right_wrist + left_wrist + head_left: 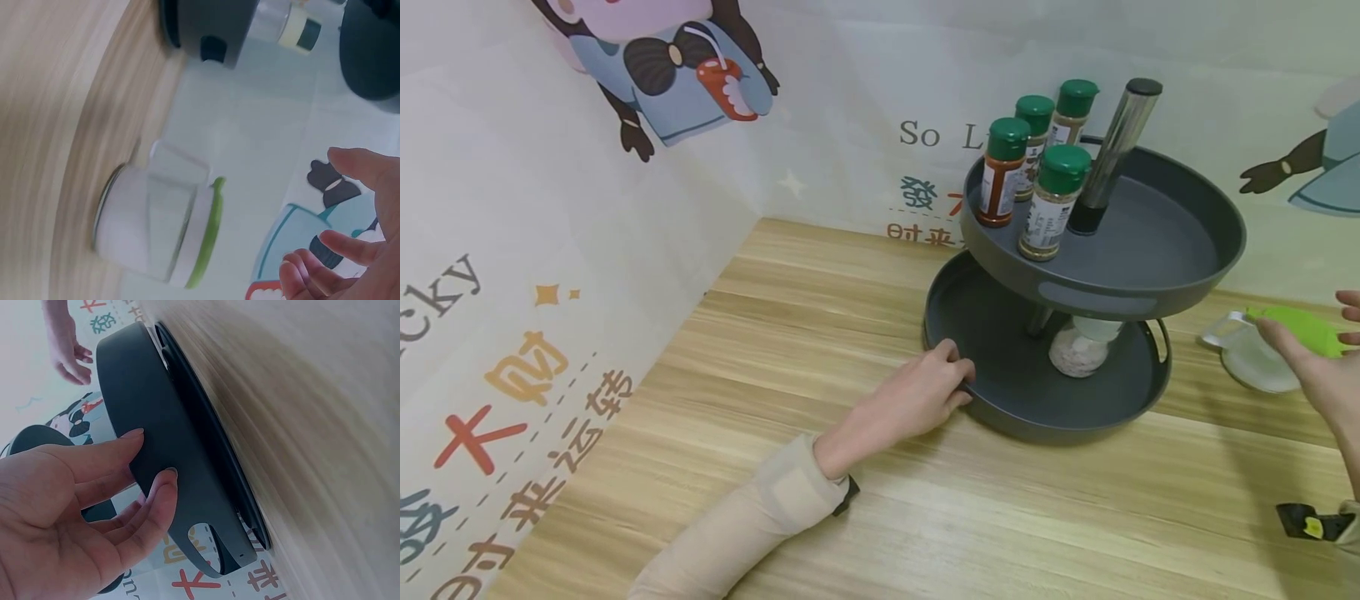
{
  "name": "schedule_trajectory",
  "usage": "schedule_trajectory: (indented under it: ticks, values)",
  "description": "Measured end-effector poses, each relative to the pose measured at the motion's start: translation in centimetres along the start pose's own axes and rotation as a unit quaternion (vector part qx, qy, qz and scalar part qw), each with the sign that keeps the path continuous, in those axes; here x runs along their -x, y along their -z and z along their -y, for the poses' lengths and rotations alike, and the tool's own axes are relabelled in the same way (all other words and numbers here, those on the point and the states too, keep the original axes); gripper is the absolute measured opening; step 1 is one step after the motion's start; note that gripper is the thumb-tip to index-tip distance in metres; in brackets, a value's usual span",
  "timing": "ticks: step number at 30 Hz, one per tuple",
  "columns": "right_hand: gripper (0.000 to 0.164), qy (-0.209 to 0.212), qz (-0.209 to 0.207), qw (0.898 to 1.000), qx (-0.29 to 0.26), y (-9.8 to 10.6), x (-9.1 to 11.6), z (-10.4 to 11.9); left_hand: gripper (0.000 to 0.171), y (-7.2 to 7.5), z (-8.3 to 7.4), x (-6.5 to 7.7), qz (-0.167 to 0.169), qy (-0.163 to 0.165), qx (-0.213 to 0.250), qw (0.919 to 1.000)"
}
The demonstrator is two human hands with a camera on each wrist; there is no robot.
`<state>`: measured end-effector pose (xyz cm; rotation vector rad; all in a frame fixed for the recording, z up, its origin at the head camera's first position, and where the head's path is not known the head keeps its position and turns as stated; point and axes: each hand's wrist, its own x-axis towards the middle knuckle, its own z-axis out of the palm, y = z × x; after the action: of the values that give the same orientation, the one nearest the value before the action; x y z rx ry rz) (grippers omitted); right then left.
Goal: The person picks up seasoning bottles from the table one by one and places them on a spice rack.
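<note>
A dark grey two-tier round rack stands on the table, with an upper tray (pixel 1172 225) and a lower tray (pixel 1037 427). My left hand (pixel 910 392) pinches the lower tray's near-left rim; the left wrist view shows thumb and fingers on its wall (pixel 147 394). Several green-capped spice bottles, such as the front bottle (pixel 1047 212), stand at the upper tray's left. A jar with whitish contents (pixel 1078 352) sits in the lower tray. My right hand (pixel 1326 367) is held with fingers loosely spread and nothing in them, near a green-lidded container (pixel 134 222).
A metal post (pixel 1112 158) with a black tip rises through the upper tray. The wood-grain table (pixel 760 333) extends to the left and front. Printed sheets (pixel 842 92) with cartoon figures and lettering cover the walls behind and at left.
</note>
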<state>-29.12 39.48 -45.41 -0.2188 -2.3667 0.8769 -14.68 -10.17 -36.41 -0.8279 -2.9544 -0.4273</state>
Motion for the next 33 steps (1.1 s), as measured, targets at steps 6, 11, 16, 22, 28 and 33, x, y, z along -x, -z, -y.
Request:
schedule_trajectory:
  ticks: [6,11,16,22,28,33]
  values:
    - [0.082,0.006,0.0,1.0,0.005,0.5,-0.7,-0.8,0.016,0.0,-0.1,0.0,0.004,-0.004,-0.003,1.0]
    - [0.098,0.055,0.002,0.998,-0.002,1.1,-1.4,-0.6,0.017,-0.1,-0.3,0.0,0.01,-0.006,0.0,0.9999]
    - [0.105,0.071,0.013,0.997,-0.015,1.5,-1.3,0.3,0.018,-0.1,-0.6,0.1,0.013,-0.013,-0.002,0.9998]
    - [0.109,0.078,0.014,0.997,-0.009,1.1,-1.2,0.0,0.018,-0.2,-0.9,0.2,0.012,-0.011,0.005,0.9999]
    - [0.11,0.044,0.035,0.998,-0.004,0.7,-1.3,-0.1,0.018,-0.2,-0.9,0.2,0.008,-0.014,0.003,0.9999]
    - [0.104,-0.025,0.066,0.997,0.016,0.4,-0.7,-0.2,0.019,-0.1,-1.1,0.3,0.01,-0.016,0.001,0.9998]
